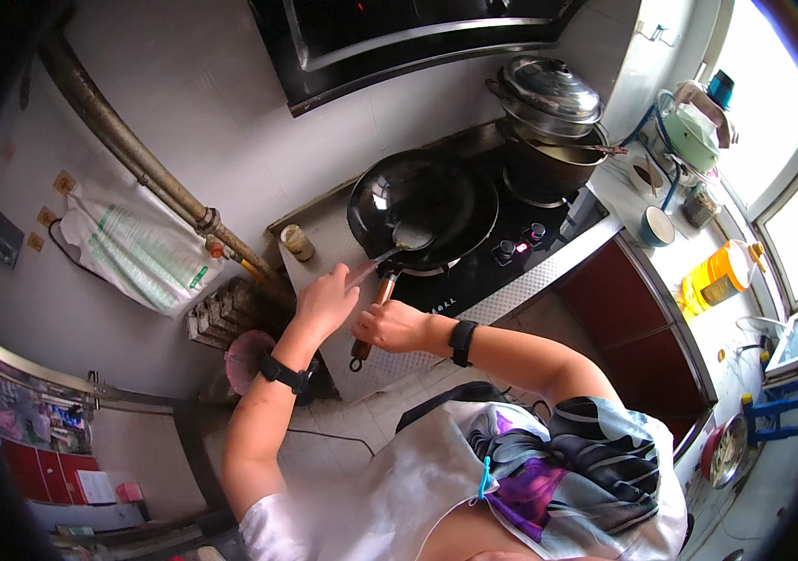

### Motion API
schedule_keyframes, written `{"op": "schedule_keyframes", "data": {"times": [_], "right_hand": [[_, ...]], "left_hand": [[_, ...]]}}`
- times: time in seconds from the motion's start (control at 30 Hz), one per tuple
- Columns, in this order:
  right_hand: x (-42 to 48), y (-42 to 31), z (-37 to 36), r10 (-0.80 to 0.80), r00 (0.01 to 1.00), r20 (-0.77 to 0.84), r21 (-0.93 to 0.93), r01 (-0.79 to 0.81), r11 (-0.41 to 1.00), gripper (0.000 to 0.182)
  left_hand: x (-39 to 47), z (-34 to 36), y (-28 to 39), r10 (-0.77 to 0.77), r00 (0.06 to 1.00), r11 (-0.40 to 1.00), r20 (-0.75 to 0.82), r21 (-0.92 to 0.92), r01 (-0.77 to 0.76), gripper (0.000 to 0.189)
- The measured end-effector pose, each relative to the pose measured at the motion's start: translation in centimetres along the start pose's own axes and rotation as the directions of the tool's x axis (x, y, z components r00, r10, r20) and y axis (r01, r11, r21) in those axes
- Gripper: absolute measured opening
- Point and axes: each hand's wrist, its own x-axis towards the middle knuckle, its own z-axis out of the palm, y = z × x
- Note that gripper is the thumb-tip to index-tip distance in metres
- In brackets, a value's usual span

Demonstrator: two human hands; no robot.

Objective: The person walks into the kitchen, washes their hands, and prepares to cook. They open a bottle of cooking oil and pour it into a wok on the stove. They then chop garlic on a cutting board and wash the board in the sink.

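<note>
A black wok [434, 193] sits on the hob, its dark inside shiny. My right hand [393, 326] is closed around the wok's wooden handle [385, 287], which ends in a hanging ring. Just left of it, my left hand [327, 301] grips the pinkish handle of a metal ladle or spatula [413, 237]. The head of that utensil rests low inside the wok, near the handle side. Whether the wok holds any liquid I cannot tell.
Right of the wok stands a large pot [546, 168] with a lidded steel pot [550, 95] on top. A glass jar [296, 242] is left of the wok. Lit knobs [520, 245] face me. On the right counter are a bowl [657, 226] and an oil jug [718, 277].
</note>
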Motion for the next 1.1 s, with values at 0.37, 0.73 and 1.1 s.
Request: {"op": "schedule_keyframes", "data": {"times": [0.37,0.73,1.1], "right_hand": [[1.0,0.0,4.7,-0.044,0.991,-0.129,-0.146,0.024,0.989,0.010],[6.6,1.6,12.6,0.169,0.979,-0.112,-0.146,-0.184,0.972,0.014],[0.8,0.1,2.4,0.252,0.956,0.150,-0.051,-0.247,0.968,0.043]], "left_hand": [[0.3,1.9,-2.1,-0.038,0.998,0.996,-0.058,-0.086,0.033,0.029],[2.9,3.0,-6.8,-0.045,0.970,0.990,-0.238,-0.139,0.012,0.022],[-3.7,2.8,-6.9,-0.003,0.857,0.987,-0.515,-0.139,-0.080,0.047]]}}
